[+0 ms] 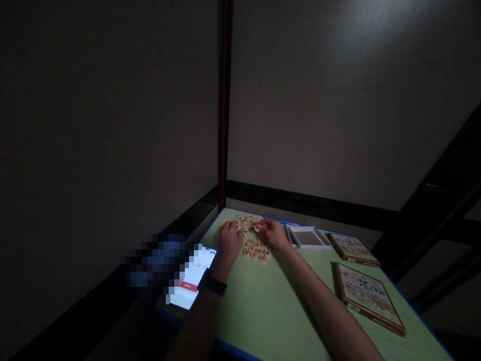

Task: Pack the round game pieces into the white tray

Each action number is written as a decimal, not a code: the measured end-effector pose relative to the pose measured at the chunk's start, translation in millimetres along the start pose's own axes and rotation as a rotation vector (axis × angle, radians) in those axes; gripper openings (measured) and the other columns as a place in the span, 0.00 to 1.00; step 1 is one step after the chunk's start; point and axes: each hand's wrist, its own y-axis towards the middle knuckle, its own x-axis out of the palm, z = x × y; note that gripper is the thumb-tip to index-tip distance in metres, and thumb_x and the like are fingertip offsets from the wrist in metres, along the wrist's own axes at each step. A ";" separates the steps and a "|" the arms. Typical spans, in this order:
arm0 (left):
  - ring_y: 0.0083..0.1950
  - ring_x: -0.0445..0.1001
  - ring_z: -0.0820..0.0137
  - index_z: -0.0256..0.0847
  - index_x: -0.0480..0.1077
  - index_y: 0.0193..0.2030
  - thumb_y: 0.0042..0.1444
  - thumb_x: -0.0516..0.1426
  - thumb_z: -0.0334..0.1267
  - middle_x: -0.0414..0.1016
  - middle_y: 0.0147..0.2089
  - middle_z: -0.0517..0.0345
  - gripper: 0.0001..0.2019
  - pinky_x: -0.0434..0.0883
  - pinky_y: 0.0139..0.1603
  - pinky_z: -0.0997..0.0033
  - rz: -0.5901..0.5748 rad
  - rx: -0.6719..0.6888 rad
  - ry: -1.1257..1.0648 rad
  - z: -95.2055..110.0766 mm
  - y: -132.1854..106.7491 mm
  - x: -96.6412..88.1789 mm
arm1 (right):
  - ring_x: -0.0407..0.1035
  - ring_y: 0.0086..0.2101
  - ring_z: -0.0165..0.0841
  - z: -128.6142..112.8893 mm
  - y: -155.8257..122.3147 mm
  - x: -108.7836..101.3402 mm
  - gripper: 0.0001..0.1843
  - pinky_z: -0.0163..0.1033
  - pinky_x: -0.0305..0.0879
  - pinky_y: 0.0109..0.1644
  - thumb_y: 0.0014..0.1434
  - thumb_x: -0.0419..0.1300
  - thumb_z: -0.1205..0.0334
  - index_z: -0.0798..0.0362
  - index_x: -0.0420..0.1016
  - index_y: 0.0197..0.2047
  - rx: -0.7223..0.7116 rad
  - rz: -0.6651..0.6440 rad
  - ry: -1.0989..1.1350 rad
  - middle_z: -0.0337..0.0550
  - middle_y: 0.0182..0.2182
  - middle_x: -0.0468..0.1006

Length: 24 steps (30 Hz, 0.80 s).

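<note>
Round wooden Chinese chess pieces lie on the green table top. Pieces with red characters sit in rough rows at the near side, and a loose heap of pale pieces spreads behind them. My right hand pinches one chess piece between thumb and fingertips, just over the heap. At the heap's left edge is my left hand, its fingers curled with a small pale chess piece at the tips. A dark band circles my left wrist.
A lit phone lies at the table's left edge, beside my left forearm. An open white box tray stands right of my right hand. Two flat printed boxes lie farther right. Walls meet behind the green table.
</note>
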 end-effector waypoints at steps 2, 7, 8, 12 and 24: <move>0.48 0.76 0.63 0.34 0.74 0.47 0.60 0.55 0.28 0.74 0.48 0.44 0.11 0.70 0.50 0.68 -0.082 -0.075 0.108 -3.6 0.8 -7.0 | 0.72 0.24 0.32 0.0 -1.7 -1.7 0.03 0.35 0.69 0.32 0.54 0.64 0.65 0.53 0.78 0.30 -0.028 0.030 -0.223 0.37 0.21 0.77; 0.49 0.76 0.61 0.34 0.75 0.43 0.58 0.55 0.29 0.77 0.45 0.44 0.08 0.69 0.48 0.67 -0.332 -0.050 0.243 -14.9 -1.7 -11.8 | 0.75 0.35 0.37 -2.4 -9.1 0.7 0.07 0.40 0.67 0.46 0.57 0.61 0.67 0.53 0.82 0.33 -0.113 0.012 -0.655 0.43 0.30 0.83; 0.50 0.76 0.60 0.34 0.74 0.43 0.57 0.56 0.28 0.77 0.45 0.44 0.08 0.69 0.48 0.68 -0.356 -0.032 0.240 -17.3 -2.0 -11.3 | 0.75 0.39 0.38 -3.1 -9.9 1.6 0.08 0.40 0.65 0.50 0.57 0.61 0.67 0.52 0.82 0.34 -0.132 0.007 -0.720 0.45 0.34 0.83; 0.49 0.75 0.61 0.36 0.74 0.39 0.52 0.60 0.29 0.78 0.43 0.48 0.07 0.68 0.47 0.69 -0.413 0.015 0.179 -23.8 -1.0 -8.8 | 0.71 0.47 0.41 -4.7 -11.2 3.6 0.10 0.40 0.62 0.53 0.60 0.59 0.66 0.51 0.84 0.39 -0.177 -0.019 -0.927 0.47 0.41 0.84; 0.43 0.74 0.67 0.38 0.72 0.36 0.44 0.65 0.27 0.76 0.36 0.56 0.11 0.69 0.44 0.72 -0.422 -0.001 -0.064 -30.8 -0.4 9.0 | 0.70 0.43 0.36 -18.3 -19.5 15.5 0.15 0.38 0.55 0.53 0.59 0.54 0.73 0.52 0.83 0.37 -0.403 -0.220 -1.154 0.46 0.36 0.82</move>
